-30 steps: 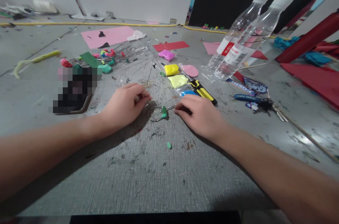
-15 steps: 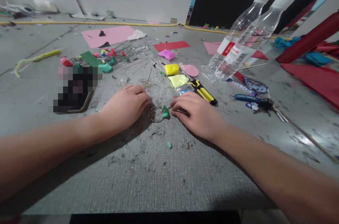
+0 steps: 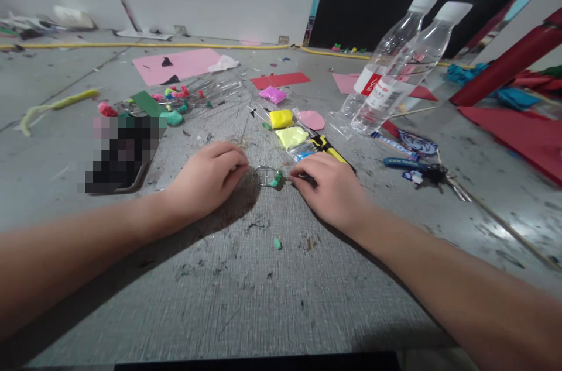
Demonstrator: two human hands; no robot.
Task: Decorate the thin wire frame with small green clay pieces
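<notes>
The grey table (image 3: 263, 301) is scuffed and strewn with scraps. Between the left hand (image 3: 206, 181) and the right hand (image 3: 329, 186) lies a wire loop (image 3: 264, 174) with a green clay bit (image 3: 276, 179). Just beyond the right hand lie yellow clay packets (image 3: 287, 128) and a yellow-black tool (image 3: 331, 150); farther right, two bottles (image 3: 395, 67) and keys (image 3: 432, 172). Nearer than the hands sits a green crumb (image 3: 277, 243).

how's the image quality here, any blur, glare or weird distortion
Head view: wide-angle bend at the edges, bottles leaning; a pixelated patch masks something left; soft shadows under the left hand and right hand; glare on the table at right; the wire ring looks slightly soft.
</notes>
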